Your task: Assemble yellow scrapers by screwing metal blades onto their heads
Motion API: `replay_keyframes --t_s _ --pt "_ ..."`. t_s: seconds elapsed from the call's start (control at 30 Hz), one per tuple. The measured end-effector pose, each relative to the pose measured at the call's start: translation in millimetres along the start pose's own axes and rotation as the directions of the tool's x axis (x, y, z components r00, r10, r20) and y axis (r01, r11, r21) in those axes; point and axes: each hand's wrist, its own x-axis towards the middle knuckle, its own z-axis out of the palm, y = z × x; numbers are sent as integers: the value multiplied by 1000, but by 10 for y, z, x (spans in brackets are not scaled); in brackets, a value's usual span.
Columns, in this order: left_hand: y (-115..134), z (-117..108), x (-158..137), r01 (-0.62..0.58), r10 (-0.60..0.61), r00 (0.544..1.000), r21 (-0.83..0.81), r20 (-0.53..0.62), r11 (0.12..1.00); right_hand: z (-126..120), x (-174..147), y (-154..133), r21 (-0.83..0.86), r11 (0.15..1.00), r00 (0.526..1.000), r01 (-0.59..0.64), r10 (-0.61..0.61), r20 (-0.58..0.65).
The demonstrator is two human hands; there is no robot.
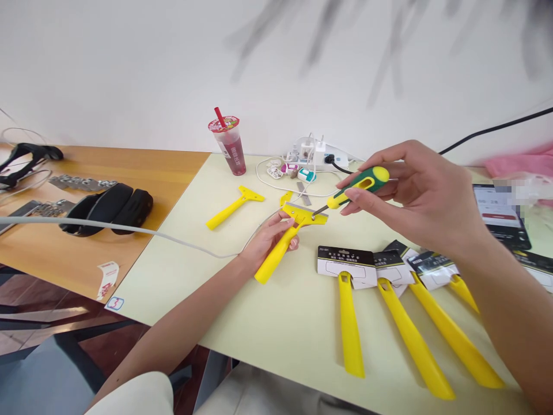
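My left hand (268,239) is closed around a yellow scraper (276,253), its wide head pointing away from me and its handle toward me. In my right hand (415,196) is a green and yellow screwdriver (358,187), held at a slant. The screwdriver's tip meets a screw (313,217) on the right side of the scraper head, or sits very close to it. Behind my left hand lie a second yellow scraper (233,208), a small yellow piece (286,198) and a flat grey metal strip (303,193).
Several yellow scrapers (352,328) with card packaging lie at the right front. A drink cup (233,150) and a power strip (341,157) stand by the wall. A white cable (194,249) crosses the table. A phone (496,216) is far right; black headgear (108,210) lies left.
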Motion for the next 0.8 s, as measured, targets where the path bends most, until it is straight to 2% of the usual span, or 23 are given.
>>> replay_keyframes --t_s 0.23,0.43,0.6,0.8 --pt "32 43 -2 39 -38 999 32 -31 999 -33 -10 0 -11 999 998 31 -30 55" --pt "31 9 11 92 -92 996 66 -4 994 -51 -67 63 -9 1000 997 9 -9 71" --pt "66 -12 6 114 -114 993 74 -10 991 -78 -84 31 -41 998 992 42 -36 121" --pt "104 22 -9 145 -140 989 115 -51 983 -75 -90 17 -9 999 993 32 -31 117"
